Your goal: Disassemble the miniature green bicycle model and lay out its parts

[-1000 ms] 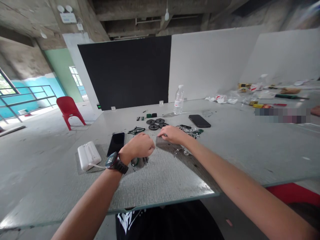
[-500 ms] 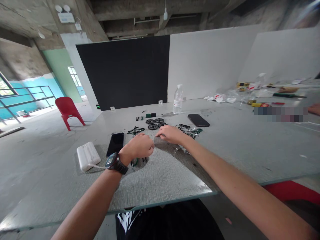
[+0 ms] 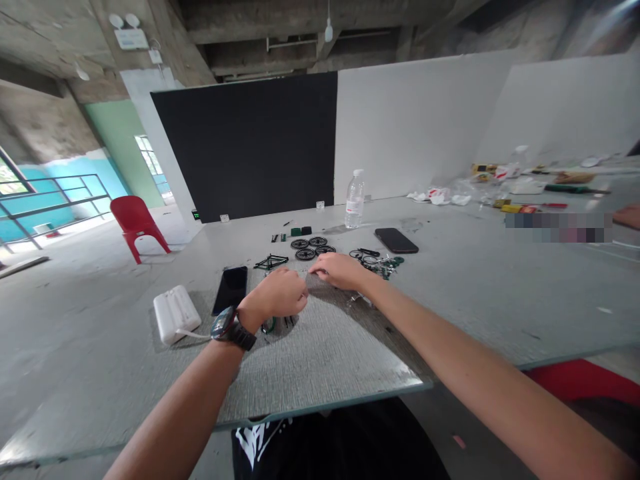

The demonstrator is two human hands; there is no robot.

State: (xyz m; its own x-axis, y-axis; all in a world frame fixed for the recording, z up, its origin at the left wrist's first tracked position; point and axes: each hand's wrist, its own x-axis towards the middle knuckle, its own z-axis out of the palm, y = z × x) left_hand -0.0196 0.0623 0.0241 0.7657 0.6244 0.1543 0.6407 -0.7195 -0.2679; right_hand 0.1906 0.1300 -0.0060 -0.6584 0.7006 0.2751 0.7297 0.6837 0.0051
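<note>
My left hand (image 3: 281, 292), with a black watch (image 3: 231, 327) on its wrist, is curled closed just above the table; whatever its fingers hold is hidden. Close beside it, my right hand (image 3: 336, 270) reaches down with its fingers pinched together at the tabletop, next to tiny light bits (image 3: 303, 271). I cannot make out what is in the pinch. Beyond the hands lie a small dark bicycle frame (image 3: 271, 261) and several black toy-size spoked wheels (image 3: 305, 254). Small silver and green parts (image 3: 384, 268) are heaped right of my right hand. Thin dark pieces (image 3: 289, 321) lie below my left hand.
A phone (image 3: 231, 289) and a white power bank (image 3: 175, 313) with a cable lie at left. Farther back are another phone (image 3: 397, 241), a water bottle (image 3: 355, 200) and small dark green blocks (image 3: 301, 231). Another person's hand (image 3: 627, 216) shows at the far right.
</note>
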